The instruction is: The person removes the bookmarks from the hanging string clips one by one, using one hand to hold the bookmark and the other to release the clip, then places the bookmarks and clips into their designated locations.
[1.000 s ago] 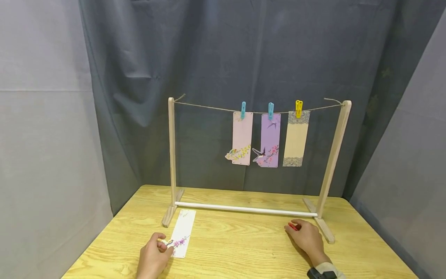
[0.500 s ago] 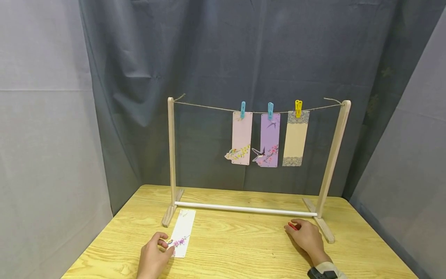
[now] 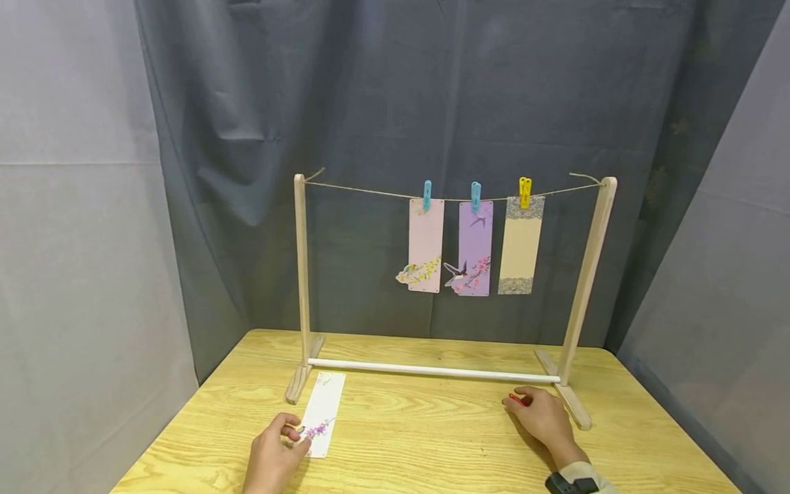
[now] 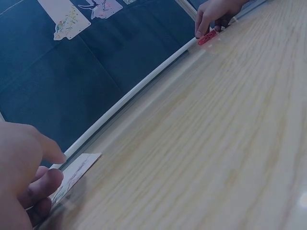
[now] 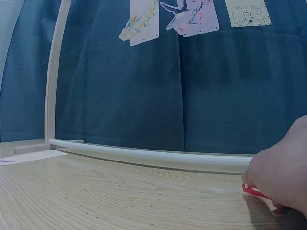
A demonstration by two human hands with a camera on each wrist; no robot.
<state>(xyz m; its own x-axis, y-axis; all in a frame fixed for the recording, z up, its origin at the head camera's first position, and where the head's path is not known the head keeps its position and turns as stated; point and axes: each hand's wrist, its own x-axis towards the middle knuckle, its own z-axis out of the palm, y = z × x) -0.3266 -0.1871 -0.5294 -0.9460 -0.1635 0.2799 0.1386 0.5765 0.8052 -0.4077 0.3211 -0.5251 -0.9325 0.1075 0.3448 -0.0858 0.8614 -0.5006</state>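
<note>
a wooden rack [image 3: 302, 274] stood toward the back of the table [image 3: 432, 439], with a string [image 3: 370, 191] run between its two posts and a white rail [image 3: 432, 370] joining its feet. three cards hung from the string toward the rack's right post: a pink card [image 3: 426, 243] and a purple card [image 3: 475, 247], each under a blue peg [image 3: 426, 194], and a cream card [image 3: 520, 243] under a yellow peg [image 3: 524, 191]. nothing lay between either hand and the item it worked. no containers were on the table.

a white bookmark [image 3: 324, 410] lay flat on the table in front of the rack's left foot, one end near the rail. the left hand [image 3: 271, 456] rested at its near end, fingers curled, thumb and forefinger pinching the edge. a red peg [image 3: 517, 400] lay on the table just in front of the rail, beside the rack's right foot. the right hand [image 3: 542, 418] covered it, curled fingertips closed on it, only its tip showing.
</note>
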